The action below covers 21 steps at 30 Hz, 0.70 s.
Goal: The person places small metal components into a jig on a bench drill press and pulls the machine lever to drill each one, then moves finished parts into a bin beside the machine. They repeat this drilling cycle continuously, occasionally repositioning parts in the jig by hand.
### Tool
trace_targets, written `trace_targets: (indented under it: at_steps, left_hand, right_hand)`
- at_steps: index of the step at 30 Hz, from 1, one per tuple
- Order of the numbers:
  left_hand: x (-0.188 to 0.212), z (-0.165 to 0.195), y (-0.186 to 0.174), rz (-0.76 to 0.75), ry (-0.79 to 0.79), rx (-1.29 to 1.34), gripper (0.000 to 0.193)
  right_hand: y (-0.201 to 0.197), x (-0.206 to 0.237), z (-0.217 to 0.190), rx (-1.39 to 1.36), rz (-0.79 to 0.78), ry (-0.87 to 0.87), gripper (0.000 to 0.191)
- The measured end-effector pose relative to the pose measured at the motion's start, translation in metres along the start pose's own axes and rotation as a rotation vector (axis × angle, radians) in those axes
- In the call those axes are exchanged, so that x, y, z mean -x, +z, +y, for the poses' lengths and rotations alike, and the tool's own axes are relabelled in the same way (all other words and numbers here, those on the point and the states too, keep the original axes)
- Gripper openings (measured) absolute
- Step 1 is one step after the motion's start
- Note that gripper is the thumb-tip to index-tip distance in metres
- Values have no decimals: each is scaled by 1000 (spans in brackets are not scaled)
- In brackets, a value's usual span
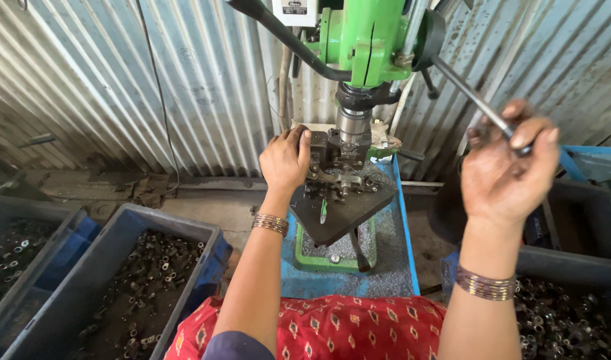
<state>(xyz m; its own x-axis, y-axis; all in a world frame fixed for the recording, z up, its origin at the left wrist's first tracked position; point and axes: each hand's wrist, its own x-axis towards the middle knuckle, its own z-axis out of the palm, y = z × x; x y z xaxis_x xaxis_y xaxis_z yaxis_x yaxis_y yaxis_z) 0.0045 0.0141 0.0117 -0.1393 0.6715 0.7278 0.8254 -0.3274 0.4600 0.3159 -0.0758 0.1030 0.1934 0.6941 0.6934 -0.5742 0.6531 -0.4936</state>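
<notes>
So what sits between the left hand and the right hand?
In the head view, the green drill press spindle and dark fixture stand between the left hand and the right hand, which grips the feed lever.

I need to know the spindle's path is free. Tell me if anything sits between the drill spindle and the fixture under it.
Nothing visible does. The spindle hangs straight above the fixture; the left hand rests against the fixture's left side, clear of that path. The right hand grips the feed lever.

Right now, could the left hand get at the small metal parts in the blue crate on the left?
Probably yes. The left hand rests at the drill fixture, holding nothing; the blue crate is open-topped below it, nothing between.
</notes>
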Motion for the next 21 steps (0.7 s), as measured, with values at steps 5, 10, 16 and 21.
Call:
trace_targets:
  at_steps: [5, 10, 16, 21]
  left_hand:
    - [-4, -1, -3, -262, -153, -88, 58]
    - [-1, 6, -22, -378, -302, -95, 84]
    - [43, 34, -44, -267, -367, -33, 88]
    - [72, 89, -14, -79, -351, 506, 77]
  right_hand:
    - [-4, -7, 6, 14, -3, -66, 39]
    - [-22, -62, 3, 158, -49, -217, 39]
    - [-56, -168, 15, 69, -139, -136, 39]
    - [-82, -215, 25, -113, -156, -105, 39]
